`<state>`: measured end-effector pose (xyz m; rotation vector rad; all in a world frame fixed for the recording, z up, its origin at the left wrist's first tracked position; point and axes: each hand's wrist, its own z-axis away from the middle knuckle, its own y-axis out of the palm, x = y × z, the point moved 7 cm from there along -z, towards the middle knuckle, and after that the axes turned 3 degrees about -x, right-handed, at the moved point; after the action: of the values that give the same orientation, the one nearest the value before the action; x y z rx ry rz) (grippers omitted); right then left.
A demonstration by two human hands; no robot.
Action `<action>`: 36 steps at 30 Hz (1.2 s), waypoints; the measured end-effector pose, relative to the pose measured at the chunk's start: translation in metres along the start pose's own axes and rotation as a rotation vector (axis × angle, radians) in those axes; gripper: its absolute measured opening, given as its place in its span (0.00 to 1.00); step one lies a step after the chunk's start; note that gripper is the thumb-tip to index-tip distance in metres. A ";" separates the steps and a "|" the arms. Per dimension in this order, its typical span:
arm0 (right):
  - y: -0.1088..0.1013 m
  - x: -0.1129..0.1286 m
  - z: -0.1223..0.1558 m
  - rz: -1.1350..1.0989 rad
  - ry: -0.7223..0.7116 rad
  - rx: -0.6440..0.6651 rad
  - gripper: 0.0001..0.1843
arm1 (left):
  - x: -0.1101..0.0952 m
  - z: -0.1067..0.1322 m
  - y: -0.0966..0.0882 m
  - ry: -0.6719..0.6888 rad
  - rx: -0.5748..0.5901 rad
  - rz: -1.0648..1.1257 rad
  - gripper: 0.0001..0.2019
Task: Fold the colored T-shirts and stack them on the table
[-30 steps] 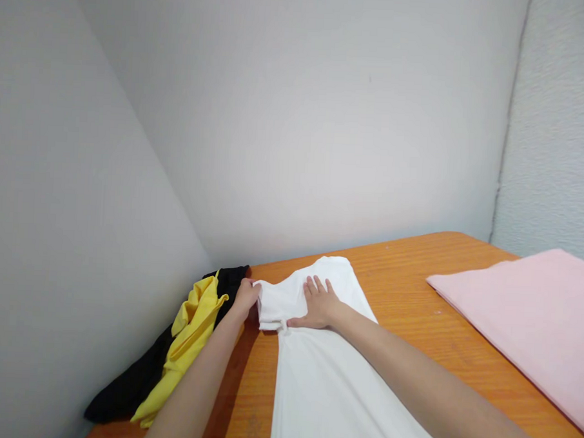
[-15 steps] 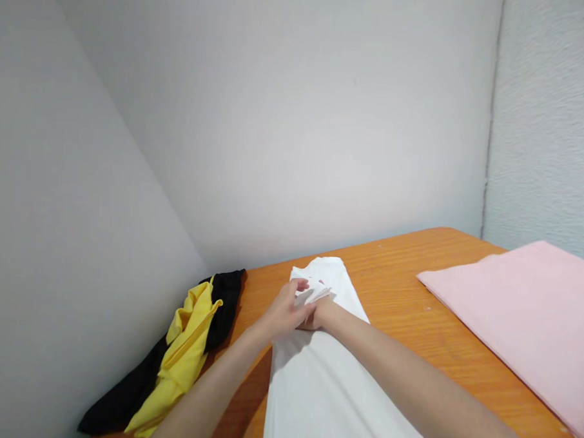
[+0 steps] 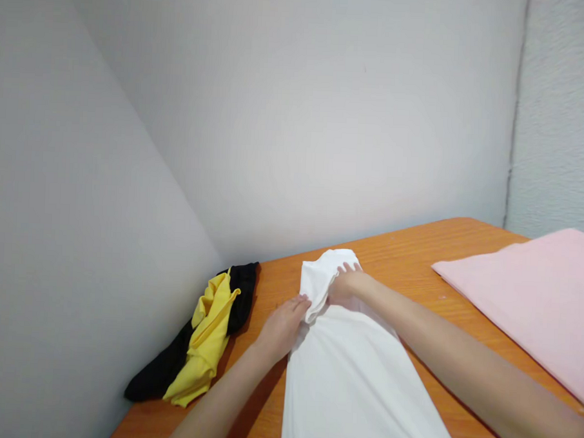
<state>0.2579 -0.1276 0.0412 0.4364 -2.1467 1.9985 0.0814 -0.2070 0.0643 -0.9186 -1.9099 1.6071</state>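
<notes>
A white folded garment point(image 3: 357, 377) runs lengthwise over the table, its far end bunched and narrowed into a fold. At the left edge of that fold, my left hand point(image 3: 285, 325) pinches the cloth between thumb and fingers. My right hand point(image 3: 348, 285) lies on the far right part of the fold with its fingers spread over the cloth. The right thumb is hidden by the hand and the fabric.
The wooden table point(image 3: 401, 256) meets a pale wall point(image 3: 353, 150) at its back edge. To the left, a yellow cloth point(image 3: 212, 335) lies on a black cloth point(image 3: 242, 310). A pink folded cloth point(image 3: 530, 294) lies at the right.
My hands were close together over the bunched white cloth; now they are apart, the right one further right and forward. The far end lies flatter. The whole view has shifted slightly.
</notes>
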 end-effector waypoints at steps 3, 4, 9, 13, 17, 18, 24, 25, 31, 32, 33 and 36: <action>-0.030 -0.019 0.005 0.159 0.135 -0.069 0.36 | -0.010 -0.001 0.002 0.063 0.051 -0.112 0.27; -0.037 -0.015 0.006 0.161 0.099 -0.099 0.36 | -0.012 -0.002 0.003 0.075 0.066 -0.139 0.27; -0.010 0.032 0.021 0.086 -0.307 -0.081 0.33 | -0.017 -0.004 0.005 0.106 0.094 -0.174 0.26; 0.025 0.030 0.025 0.048 -0.364 -0.060 0.38 | -0.010 0.002 0.006 0.154 0.113 -0.132 0.29; 0.030 0.020 0.022 0.015 -0.375 -0.097 0.38 | 0.000 0.004 0.009 0.199 0.111 -0.032 0.30; 0.028 0.020 0.020 0.012 -0.379 -0.092 0.37 | 0.002 0.002 0.010 0.198 0.098 -0.004 0.30; 0.005 0.026 0.013 0.076 -0.356 -0.080 0.37 | 0.015 -0.011 -0.002 0.045 -0.005 0.047 0.28; -0.001 0.025 0.015 0.083 -0.341 -0.106 0.38 | 0.015 -0.006 -0.012 0.002 -0.058 0.046 0.27; -0.019 -0.010 0.050 0.087 -0.254 -0.046 0.40 | -0.030 0.083 -0.056 -0.151 -0.183 0.144 0.12; -0.018 -0.016 0.056 0.088 -0.247 -0.022 0.40 | -0.042 0.102 -0.057 -0.171 -0.175 0.165 0.10; -0.016 -0.021 0.062 0.089 -0.241 -0.004 0.39 | -0.055 0.120 -0.057 -0.188 -0.178 0.185 0.09; -0.008 -0.026 0.070 0.094 -0.219 0.021 0.38 | -0.089 0.169 -0.049 -0.190 -0.278 0.210 0.07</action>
<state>0.2897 -0.1950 0.0350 0.5938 -2.3154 2.1132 0.0083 -0.3895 0.0838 -1.1469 -2.2760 1.6211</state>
